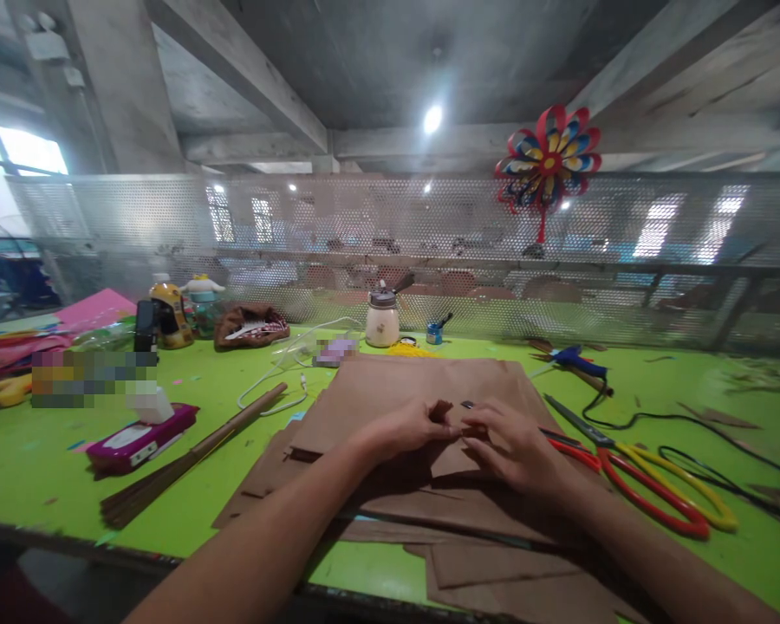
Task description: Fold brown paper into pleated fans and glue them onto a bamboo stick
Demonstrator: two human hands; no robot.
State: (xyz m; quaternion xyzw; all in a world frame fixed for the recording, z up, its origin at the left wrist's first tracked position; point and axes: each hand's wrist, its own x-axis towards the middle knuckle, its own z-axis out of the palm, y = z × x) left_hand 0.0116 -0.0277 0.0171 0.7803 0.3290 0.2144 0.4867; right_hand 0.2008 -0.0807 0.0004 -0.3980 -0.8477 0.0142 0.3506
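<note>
A stack of brown paper sheets [429, 377] lies in front of me, and both hands are over it. My left hand [406, 432] pinches a small folded piece of brown paper [440, 411] between thumb and fingers. Close against it, my right hand [513, 444] has curled fingers whose tips meet those of the left. A small dark bit [468, 405] shows at its fingertips; what exactly it grips is too small to make out. Scissors with red and yellow handles [614, 451] lie to the right of my right hand.
On the left of the green table [344, 568] lie a bundled brown paper stick [195, 455] and a purple power strip [146, 440]. A pale jar [382, 321] and a small blue pot [434, 333] stand behind the stack. Black cable [676, 418] runs along the right. A perforated metal screen [338, 225] borders the back.
</note>
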